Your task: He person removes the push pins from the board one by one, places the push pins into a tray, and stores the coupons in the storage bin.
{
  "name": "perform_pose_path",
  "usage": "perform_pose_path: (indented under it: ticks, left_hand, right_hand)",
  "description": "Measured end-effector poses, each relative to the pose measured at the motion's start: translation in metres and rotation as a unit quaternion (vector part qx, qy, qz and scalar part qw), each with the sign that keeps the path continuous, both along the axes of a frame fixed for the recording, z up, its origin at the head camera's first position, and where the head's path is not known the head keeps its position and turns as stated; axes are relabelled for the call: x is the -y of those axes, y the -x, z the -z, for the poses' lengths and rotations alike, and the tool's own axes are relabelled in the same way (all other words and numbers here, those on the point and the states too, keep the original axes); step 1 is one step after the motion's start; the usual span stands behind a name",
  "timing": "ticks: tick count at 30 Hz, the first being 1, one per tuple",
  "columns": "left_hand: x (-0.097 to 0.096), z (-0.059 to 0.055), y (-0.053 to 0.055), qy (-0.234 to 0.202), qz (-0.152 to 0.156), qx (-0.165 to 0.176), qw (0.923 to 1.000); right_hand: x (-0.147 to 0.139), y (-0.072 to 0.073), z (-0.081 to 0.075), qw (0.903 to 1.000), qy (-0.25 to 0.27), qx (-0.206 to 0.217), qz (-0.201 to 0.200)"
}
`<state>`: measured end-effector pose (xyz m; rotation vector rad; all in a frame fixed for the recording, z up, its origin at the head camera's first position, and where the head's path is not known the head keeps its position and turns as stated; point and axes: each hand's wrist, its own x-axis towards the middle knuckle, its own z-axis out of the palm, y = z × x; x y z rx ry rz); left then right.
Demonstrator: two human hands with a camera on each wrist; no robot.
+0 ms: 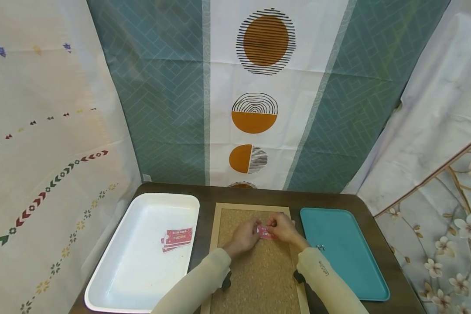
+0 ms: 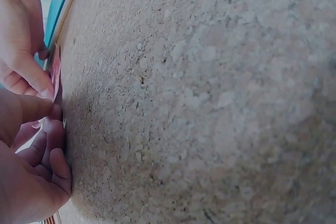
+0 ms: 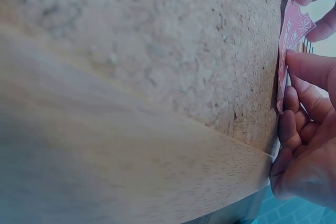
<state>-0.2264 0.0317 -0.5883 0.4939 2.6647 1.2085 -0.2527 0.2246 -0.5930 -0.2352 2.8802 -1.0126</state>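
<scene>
A pink-red paper coupon (image 1: 264, 233) with white print is held at the upper part of a cork board (image 1: 255, 274) with a light wooden frame. My left hand (image 1: 245, 236) pinches the coupon's left end between thumb and finger. From the other side my right hand (image 1: 283, 227) pinches the coupon near its upper edge. In the right wrist view the coupon (image 3: 290, 35) stands slightly bent between both hands, close to the cork. The left wrist view shows it almost edge-on, and the fingertips partly cover it.
Left of the board stands a white tray (image 1: 141, 261) holding several similar coupons (image 1: 179, 237), overlapping. On the right lies a teal tray (image 1: 343, 253) with a few tiny metallic pieces (image 1: 320, 247) near its left edge. Curtains hang behind the dark table (image 1: 204, 226).
</scene>
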Motion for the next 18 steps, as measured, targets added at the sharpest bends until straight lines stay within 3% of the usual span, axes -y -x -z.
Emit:
perform_pose_path:
  ticks: [18]
  left_hand:
    - [-0.0004,0.0038,0.0026,-0.001,-0.005,0.007,1.0]
  right_hand:
    - [-0.0008,-0.0008,0.0004,0.9999,0.01,0.001,0.011]
